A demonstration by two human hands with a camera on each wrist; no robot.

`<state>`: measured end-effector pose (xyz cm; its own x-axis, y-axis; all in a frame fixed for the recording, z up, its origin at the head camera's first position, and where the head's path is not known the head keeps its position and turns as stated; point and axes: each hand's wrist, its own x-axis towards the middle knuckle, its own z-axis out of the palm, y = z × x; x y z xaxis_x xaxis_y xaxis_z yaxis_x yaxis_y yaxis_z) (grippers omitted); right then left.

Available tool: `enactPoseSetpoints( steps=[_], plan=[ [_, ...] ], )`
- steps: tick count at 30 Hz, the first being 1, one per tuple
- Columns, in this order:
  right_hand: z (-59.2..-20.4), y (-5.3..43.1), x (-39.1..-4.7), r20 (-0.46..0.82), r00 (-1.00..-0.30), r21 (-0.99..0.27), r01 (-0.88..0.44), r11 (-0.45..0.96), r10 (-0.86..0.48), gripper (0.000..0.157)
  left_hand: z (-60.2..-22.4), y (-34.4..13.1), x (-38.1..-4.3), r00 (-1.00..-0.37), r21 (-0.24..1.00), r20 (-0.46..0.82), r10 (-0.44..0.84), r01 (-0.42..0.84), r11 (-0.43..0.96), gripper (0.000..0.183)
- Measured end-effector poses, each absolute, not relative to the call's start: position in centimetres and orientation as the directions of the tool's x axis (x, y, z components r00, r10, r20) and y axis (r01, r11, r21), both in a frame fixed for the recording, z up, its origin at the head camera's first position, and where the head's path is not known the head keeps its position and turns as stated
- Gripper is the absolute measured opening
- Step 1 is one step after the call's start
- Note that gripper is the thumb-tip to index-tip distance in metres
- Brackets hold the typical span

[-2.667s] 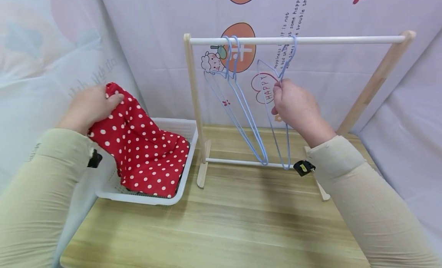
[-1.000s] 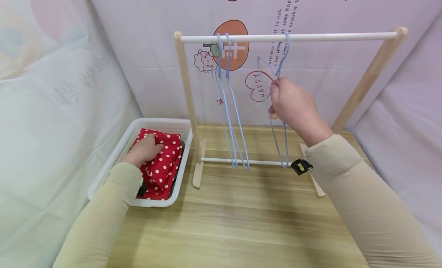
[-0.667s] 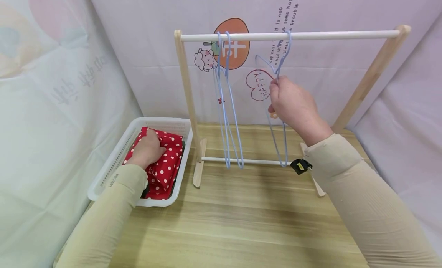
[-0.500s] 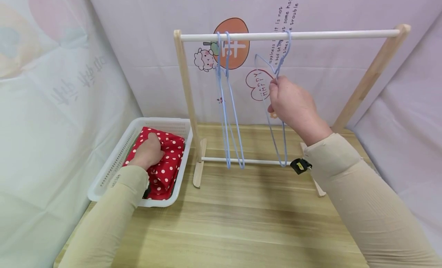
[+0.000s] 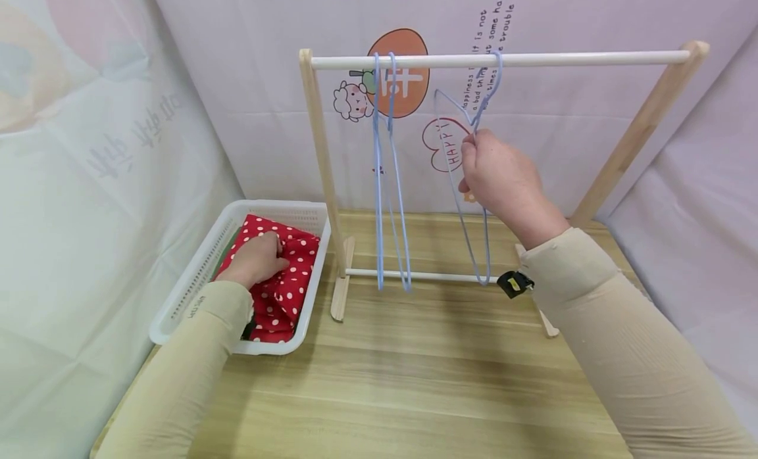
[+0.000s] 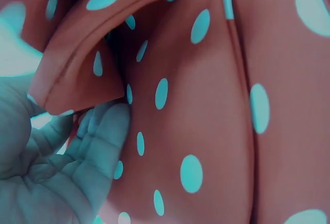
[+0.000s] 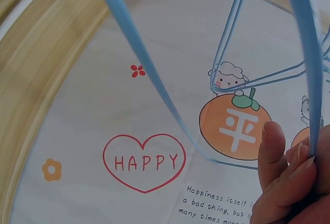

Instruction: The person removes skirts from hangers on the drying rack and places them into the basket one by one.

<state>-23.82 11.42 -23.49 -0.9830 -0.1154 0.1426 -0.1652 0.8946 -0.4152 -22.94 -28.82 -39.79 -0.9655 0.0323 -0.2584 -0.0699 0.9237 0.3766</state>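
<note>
My left hand [image 5: 257,258] is over the white basket [image 5: 302,327], resting on a bunched red cloth with white dots [image 5: 290,285]. In the left wrist view its fingers [image 6: 105,131] lie fairly straight against the dotted cloth [image 6: 216,146], and a folded flap hangs above the palm. My right hand [image 5: 503,179] pinches a light blue clothes hanger [image 5: 458,202] just below its hook, which sits on the rack's white rail [image 5: 568,60]. The right wrist view shows the fingers [image 7: 273,157] curled at the blue hanger wire [image 7: 309,53].
Two more blue hangers [image 5: 398,183] hang at the rail's left side. The wooden rack post [image 5: 320,150] stands close to the basket. A dark green fabric edge [image 5: 227,255] shows beneath the red cloth. Printed white sheets [image 5: 266,137] surround the wooden table [image 5: 379,380].
The left hand has lowered the raised red cloth into the basket and shifted slightly right on it. The two left hangers have swung. The right hand has stayed on its hanger.
</note>
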Motion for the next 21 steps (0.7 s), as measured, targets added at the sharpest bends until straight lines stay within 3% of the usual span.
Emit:
enactPoseSetpoints(
  steps=[8, 17, 21],
  plan=[
    [-23.5, 11.4, -23.8, 0.155, -0.98, -0.412, -0.177, 0.894, -0.122, 0.05, -40.2, -28.8, -23.2, -0.926, 0.306, -0.373, 0.061, -0.06, 0.95, 0.075],
    [-23.4, 11.5, -23.7, 0.135, -0.984, -0.42, -0.16, 0.893, -0.114, 0.051, -39.6, -29.1, -22.7, -0.944, 0.37, -0.322, 0.073, -0.055, 0.927, 0.051],
    [-23.3, 11.5, -23.6, 0.129, -0.985, -0.423, -0.156, 0.893, -0.111, 0.052, -38.9, -29.1, -22.4, -0.952, 0.416, -0.301, 0.054, -0.08, 0.906, 0.049]
  ],
)
